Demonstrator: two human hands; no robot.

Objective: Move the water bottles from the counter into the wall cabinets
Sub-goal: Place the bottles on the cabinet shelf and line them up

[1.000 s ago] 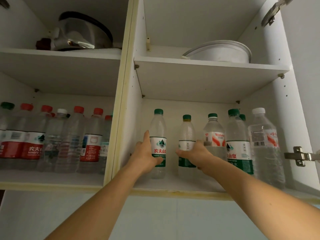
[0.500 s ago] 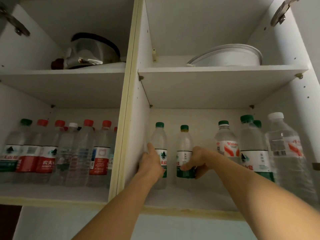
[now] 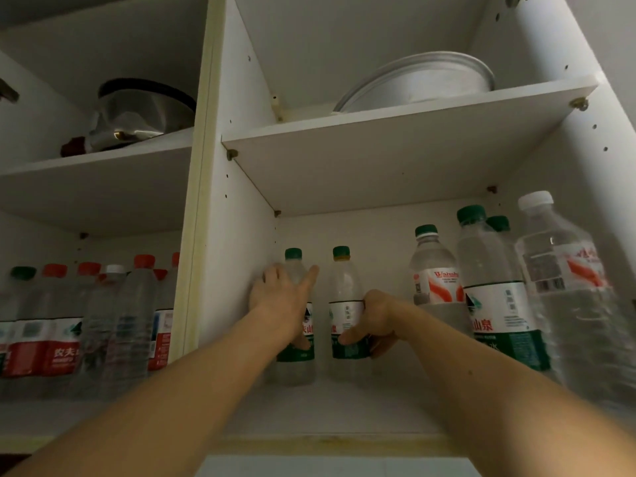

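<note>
1. The view looks up into a white wall cabinet (image 3: 237, 235) split by a cream-edged upright into a left and a right bay, each with an upper and a lower shelf.
2. On the lower right shelf (image 3: 344, 407), the left hand (image 3: 280, 301) lies against the near side of a green-capped bottle (image 3: 295, 359) that stands upright close to the divider; its fingers and thumb are spread and fairly straight, not clearly wrapped round it.
3. The right hand (image 3: 373, 320) grips a second green-capped bottle (image 3: 344, 290) just beside the first, thumb across the label front and fingers curled round its right side.
4. Further right on the same shelf stand a red-labelled bottle (image 3: 434, 270), a tall green-labelled bottle (image 3: 495, 290) (another green cap shows behind it) and a large white-capped bottle (image 3: 571, 287).
5. The lower left shelf holds a crowded row of bottles (image 3: 86, 321), mostly red-capped.
6. Above, a metal pot with a dark lid (image 3: 141, 115) sits on the left, a white basin (image 3: 423, 80) on the right.
7. Pale tiled wall (image 3: 327, 466) shows below the cabinet.
</note>
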